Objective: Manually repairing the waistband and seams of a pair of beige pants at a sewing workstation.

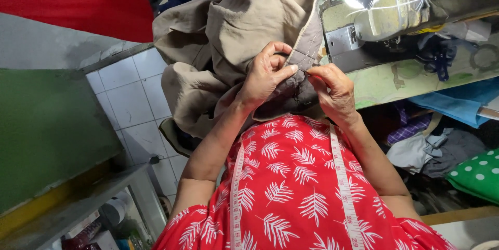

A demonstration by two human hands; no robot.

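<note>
In the head view, the left hand (pixel 265 76) pinched a fold of the khaki garment (pixel 234 31) between thumb and fingers — the right hand (pixel 332 91) gripped the same grey quilted edge just beside it. The garment lay bunched at the bench (pixel 384 81) edge, near the sewing machine (pixel 384 16), with a tape measure (pixel 340 177) draped over the red leaf-print dress (pixel 291 187).

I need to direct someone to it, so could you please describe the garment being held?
Start at the sewing machine at upper right. Just left of it, the left hand and right hand pinch a beige garment. It alone is plain khaki with a grey quilted lining.
</note>
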